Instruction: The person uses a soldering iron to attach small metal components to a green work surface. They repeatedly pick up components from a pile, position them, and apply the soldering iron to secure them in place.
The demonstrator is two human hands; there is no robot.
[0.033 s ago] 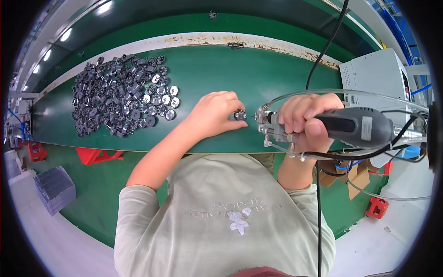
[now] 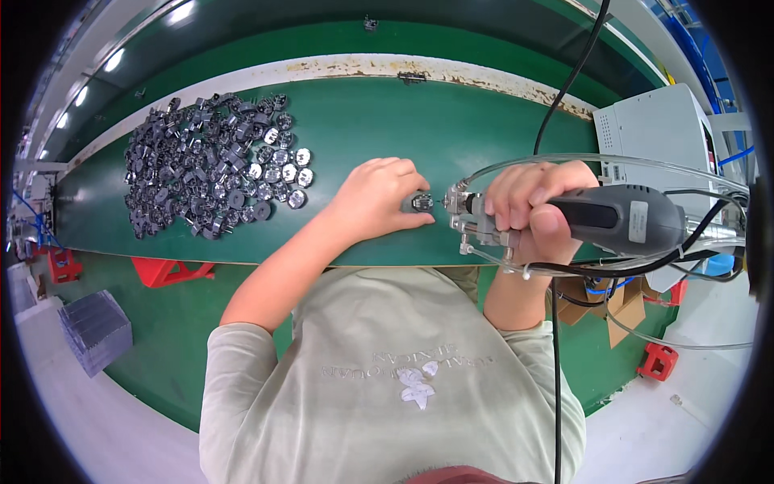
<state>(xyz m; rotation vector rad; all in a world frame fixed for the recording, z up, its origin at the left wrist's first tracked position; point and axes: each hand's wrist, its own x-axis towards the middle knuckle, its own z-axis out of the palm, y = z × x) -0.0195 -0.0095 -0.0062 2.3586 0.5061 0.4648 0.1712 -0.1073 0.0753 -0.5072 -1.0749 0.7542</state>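
Between the thumb and fingers of my left hand, a small dark round part with shiny metal pieces is held just over the green bench. My right hand is wrapped round the front of a dark grey hand-held power tool with a metal nozzle head. The tool's tip points left at the small part, a narrow gap apart as far as I can tell. To the left lies a large heap of similar small parts, some showing shiny metal faces.
Clear tubes and a black cable run to the tool. A light grey machine box stands at the right end of the green bench. Below are an open cardboard box, red stools and a grey stack.
The small part has turned slightly in my left fingers and shifted a little to the right. The right hand and the tool have hardly moved.
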